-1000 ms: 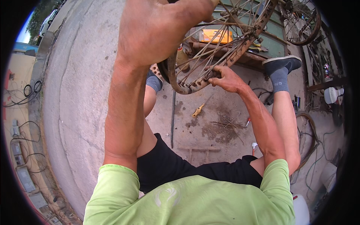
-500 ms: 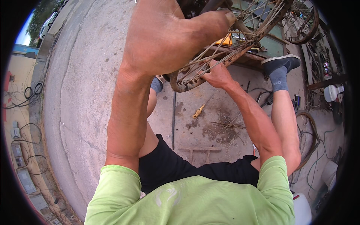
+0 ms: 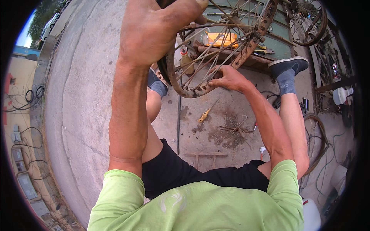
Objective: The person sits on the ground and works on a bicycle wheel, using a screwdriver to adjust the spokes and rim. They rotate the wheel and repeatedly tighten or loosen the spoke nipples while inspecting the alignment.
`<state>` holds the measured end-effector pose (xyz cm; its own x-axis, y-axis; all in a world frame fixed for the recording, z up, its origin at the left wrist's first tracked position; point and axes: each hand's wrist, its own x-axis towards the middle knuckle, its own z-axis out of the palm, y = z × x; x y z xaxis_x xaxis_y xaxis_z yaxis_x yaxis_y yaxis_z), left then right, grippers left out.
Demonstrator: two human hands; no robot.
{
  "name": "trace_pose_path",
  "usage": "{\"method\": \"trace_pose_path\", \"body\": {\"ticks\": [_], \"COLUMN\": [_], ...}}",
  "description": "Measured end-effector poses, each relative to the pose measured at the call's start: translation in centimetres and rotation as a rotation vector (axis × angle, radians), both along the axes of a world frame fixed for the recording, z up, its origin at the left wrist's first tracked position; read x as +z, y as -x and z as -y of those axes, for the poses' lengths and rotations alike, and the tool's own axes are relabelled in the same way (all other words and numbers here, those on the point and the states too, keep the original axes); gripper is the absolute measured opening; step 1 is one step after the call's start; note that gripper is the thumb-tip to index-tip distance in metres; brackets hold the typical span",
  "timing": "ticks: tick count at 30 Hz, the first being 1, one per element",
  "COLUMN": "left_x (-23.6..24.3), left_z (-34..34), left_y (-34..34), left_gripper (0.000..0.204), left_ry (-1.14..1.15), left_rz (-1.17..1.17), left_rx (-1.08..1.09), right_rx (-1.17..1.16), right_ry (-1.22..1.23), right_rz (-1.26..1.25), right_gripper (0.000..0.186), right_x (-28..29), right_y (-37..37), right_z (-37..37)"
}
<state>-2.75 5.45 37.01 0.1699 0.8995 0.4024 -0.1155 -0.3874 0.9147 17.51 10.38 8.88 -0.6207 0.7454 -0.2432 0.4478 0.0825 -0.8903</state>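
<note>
A rusty spoked wheel point(image 3: 266, 17), its rim pierced by a row of holes, is tilted up in front of me. My left hand point(image 3: 148, 32) is closed at its upper left side, near a dark part; some of those fingers are out of sight. Low on the rim, my right hand point(image 3: 231, 78) pinches the wheel where spokes meet it, thumb against the near edge. Below the wheel, a screwdriver point(image 3: 204, 115) with a yellow handle lies on the ground. Several loose spokes point(image 3: 236, 129) lie in a pile right of it.
Behind the wheel are a yellow packet point(image 3: 221, 39), a bottle point(image 3: 187, 65) and pliers point(image 3: 265, 50) by a green-topped low box point(image 3: 283, 47). Another spoked wheel point(image 3: 324, 27) stands far right. A dark rod point(image 3: 179, 119) lies between my legs. Cables point(image 3: 322, 154) lie at right.
My left hand has moved left and slightly up. The wheel has turned or shifted left, uncovering the yellow packet and the bottle. My right hand has moved slightly right and down, still at the rim.
</note>
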Motion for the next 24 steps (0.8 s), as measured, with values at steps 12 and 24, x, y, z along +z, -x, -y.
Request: {"method": "trace_pose_path", "body": {"ticks": [12,24], "left_x": [-0.1,-0.2], "left_z": [-0.2,-0.6], "left_y": [-0.3,0.1], "left_gripper": [0.058,0.059], "left_ry": [-0.002,-0.026], "left_rz": [-0.039,-0.068], "left_rx": [0.078,0.090], "right_rx": [-0.074,-0.116], "right_ry": [-0.104,-0.251], "right_rz": [0.171,0.236], "right_gripper": [0.041,0.042], "right_x": [-0.9,1.7], "right_y": [1.4,1.2], "right_z": [0.9,1.9]}}
